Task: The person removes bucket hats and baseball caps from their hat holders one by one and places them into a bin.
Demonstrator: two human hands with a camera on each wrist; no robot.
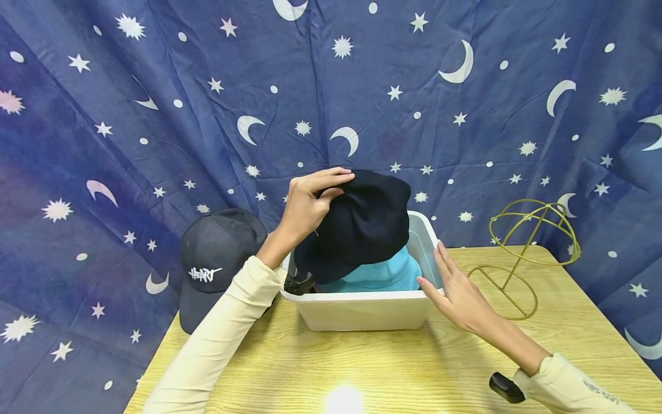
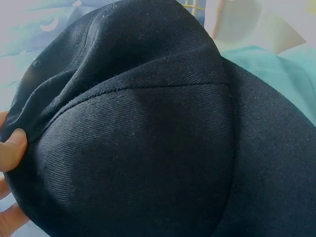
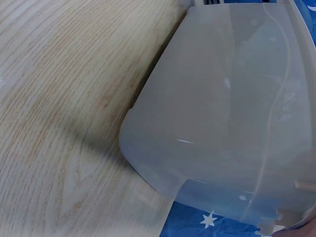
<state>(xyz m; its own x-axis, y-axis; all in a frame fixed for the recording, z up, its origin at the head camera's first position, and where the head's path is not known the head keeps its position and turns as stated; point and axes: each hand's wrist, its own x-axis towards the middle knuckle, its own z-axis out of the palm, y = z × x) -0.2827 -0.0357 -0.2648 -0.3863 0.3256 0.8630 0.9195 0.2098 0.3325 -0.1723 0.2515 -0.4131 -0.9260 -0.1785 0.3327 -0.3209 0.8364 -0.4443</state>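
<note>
The left hand (image 1: 309, 202) has its grip pinched on the black hat (image 1: 369, 224), held over the white bin (image 1: 362, 313); the right hand (image 1: 462, 296) rests, fingers extended, at the bin's right rim. Work seems partway (inward or outward, I cannot tell): the blue hat (image 1: 383, 275) lies inside, the lettered cap (image 1: 222, 247) outside, left, and the black hat remains unplaced.

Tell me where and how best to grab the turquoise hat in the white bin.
Probably pinch the turquoise hat by its exposed right side, coming from above: the black hat overlaps its upper left, and the white bin walls it in sideways.
</note>
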